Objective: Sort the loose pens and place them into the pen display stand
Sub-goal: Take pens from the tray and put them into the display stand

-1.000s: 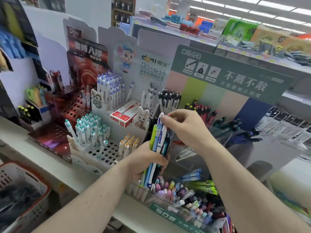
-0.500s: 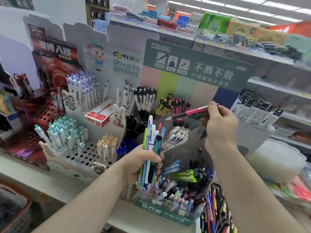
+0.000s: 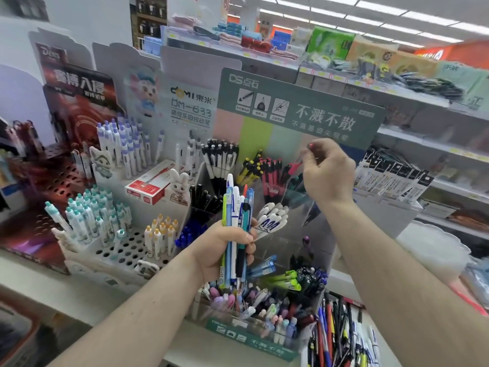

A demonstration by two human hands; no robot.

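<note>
My left hand [image 3: 225,250] grips a bunch of loose pens [image 3: 236,223] upright, fingers [image 3: 250,238] curled round the barrels; I count about six, in green, blue, white and teal. My right hand [image 3: 328,172] is raised farther back, its fingers pinching a pink pen [image 3: 297,164] by the top end over the red pens in the clear pen display stand [image 3: 264,337]. That stand rises in tiers in front of me, with black-and-white, yellow, red, green and pastel pens in separate compartments. The bunch in my left hand blocks part of its middle tiers. To the left stands a white pegged rack [image 3: 124,250] with teal-capped, purple-capped and orange-capped pens, plus one red box [image 3: 148,186]. At near right lies a heap of mixed pens [image 3: 341,337], too many to count.
</note>
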